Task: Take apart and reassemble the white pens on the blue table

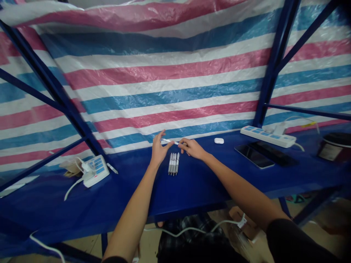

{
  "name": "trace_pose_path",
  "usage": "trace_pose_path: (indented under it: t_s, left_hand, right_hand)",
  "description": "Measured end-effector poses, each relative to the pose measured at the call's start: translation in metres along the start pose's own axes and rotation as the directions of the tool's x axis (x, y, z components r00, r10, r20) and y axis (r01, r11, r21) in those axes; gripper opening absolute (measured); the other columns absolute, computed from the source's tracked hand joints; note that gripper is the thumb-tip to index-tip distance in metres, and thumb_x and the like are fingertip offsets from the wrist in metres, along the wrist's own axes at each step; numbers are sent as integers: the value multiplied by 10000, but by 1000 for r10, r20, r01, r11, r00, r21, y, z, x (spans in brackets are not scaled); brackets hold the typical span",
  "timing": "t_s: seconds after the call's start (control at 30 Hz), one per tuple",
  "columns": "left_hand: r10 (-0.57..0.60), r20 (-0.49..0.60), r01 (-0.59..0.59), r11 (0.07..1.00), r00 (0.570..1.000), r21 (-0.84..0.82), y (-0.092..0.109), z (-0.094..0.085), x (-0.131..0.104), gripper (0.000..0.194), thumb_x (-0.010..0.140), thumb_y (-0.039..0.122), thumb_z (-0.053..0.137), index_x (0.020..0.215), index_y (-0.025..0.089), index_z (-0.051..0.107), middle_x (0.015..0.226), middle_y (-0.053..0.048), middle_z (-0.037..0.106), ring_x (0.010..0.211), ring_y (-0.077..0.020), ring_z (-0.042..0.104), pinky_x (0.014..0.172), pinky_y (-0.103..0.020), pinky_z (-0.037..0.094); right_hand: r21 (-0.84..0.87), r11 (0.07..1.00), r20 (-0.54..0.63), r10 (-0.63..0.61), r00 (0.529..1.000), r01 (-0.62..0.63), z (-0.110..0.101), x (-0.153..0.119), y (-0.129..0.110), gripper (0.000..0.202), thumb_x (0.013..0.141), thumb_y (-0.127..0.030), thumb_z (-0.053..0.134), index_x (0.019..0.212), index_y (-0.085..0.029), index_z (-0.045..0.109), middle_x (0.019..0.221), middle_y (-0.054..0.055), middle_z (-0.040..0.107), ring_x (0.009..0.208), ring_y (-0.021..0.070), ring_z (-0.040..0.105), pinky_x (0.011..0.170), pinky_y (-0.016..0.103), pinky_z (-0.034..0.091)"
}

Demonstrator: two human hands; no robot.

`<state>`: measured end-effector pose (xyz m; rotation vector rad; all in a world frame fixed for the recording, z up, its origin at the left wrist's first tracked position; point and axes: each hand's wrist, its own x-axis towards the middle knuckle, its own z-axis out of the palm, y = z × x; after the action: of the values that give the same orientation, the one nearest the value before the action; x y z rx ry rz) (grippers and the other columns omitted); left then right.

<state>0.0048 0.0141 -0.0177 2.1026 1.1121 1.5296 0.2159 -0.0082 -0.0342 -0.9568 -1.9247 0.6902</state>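
A slim white pen (170, 141) is held level above the table between my two hands. My left hand (160, 148) has its thumb and fingers closed about the pen's left end, one finger pointing up. Thumb and fingers of my right hand (190, 147) pinch the right end. Just below the hands, several white and grey pens (173, 164) lie side by side in a neat row on the blue tabletop (142, 190). Their tips or grips in detail are too small to make out.
On the left stand a power strip (96, 171) with plugs and a small white cutter-like object (112, 168). To the right lie a white earbud case (219, 140), a phone (254, 156), and a longer power strip (267, 136). A striped tarp (170, 73) hangs behind, between blue metal posts.
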Motion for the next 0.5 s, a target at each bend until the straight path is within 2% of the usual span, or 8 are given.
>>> trace_pose_path:
  t_s: [0.03, 0.07, 0.13, 0.2, 0.23, 0.3, 0.4, 0.5]
  left_hand:
    - [-84, -26, 81, 991, 996, -111, 0, 1, 2, 624, 812, 446, 785, 1373, 255, 590, 1301, -117, 645, 1240, -279, 563, 986, -399, 482]
    - [-171, -1, 165, 955, 985, -245, 0, 3, 3, 583, 849, 481, 741, 1354, 235, 589, 1276, -126, 653, 1211, -271, 587, 952, -386, 501]
    - [-293, 118, 312, 810, 949, -496, 0, 5, 6, 461, 915, 544, 642, 1211, 191, 628, 1084, -114, 698, 1083, -238, 650, 874, -352, 533]
    - [-354, 175, 376, 647, 919, -664, 0, 3, 7, 400, 951, 578, 571, 991, 183, 622, 800, -48, 646, 855, -173, 664, 770, -296, 541]
    - [-380, 161, 370, 582, 911, -724, 0, 0, 8, 398, 961, 582, 551, 890, 192, 585, 675, -6, 559, 713, -137, 617, 695, -262, 525]
    - [-400, 129, 322, 465, 907, -825, -2, -9, 8, 449, 984, 593, 484, 757, 207, 499, 553, 47, 372, 490, -93, 419, 524, -218, 431]
    - [-436, 133, 282, 297, 890, -912, -7, -24, 8, 477, 1008, 521, 395, 641, 217, 399, 515, 55, 257, 408, -92, 232, 391, -234, 272]
    - [-511, 151, 280, 185, 846, -942, -10, -33, 7, 453, 986, 409, 359, 575, 225, 308, 481, 60, 180, 375, -91, 144, 354, -251, 175]
  right_hand:
    - [29, 1000, -17, -2, 1000, 3, 3, 0, -2, 256, 992, -450, 529, 1010, -206, 605, 722, -10, 718, 426, 100, 522, 496, 228, 407]
    - [56, 998, -21, -7, 1000, 8, 5, 0, -4, 268, 991, -465, 530, 1015, -208, 600, 718, -10, 717, 420, 100, 516, 489, 230, 409]
    - [99, 995, 7, -20, 1000, 19, 11, -1, -8, 297, 988, -494, 532, 1033, -209, 599, 710, -7, 716, 420, 103, 516, 481, 230, 416]
    - [133, 991, 56, -24, 998, 17, 16, -1, -11, 341, 985, -525, 530, 1082, -207, 604, 723, 1, 722, 432, 105, 528, 475, 229, 424]
    - [146, 989, 72, -21, 997, 10, 17, -1, -12, 365, 984, -538, 529, 1112, -205, 606, 736, 6, 725, 438, 105, 532, 473, 228, 428]
    - [160, 987, 87, -8, 996, -6, 18, -1, -13, 403, 986, -551, 521, 1161, -198, 607, 759, 16, 730, 443, 102, 529, 466, 227, 429]
    - [134, 991, 92, 7, 996, -20, 16, -2, -12, 419, 998, -544, 505, 1188, -185, 612, 763, 27, 732, 443, 100, 523, 463, 228, 425]
    - [86, 996, 100, 11, 995, -20, 13, -3, -11, 406, 1004, -528, 505, 1180, -183, 626, 747, 28, 731, 447, 102, 525, 478, 231, 432]
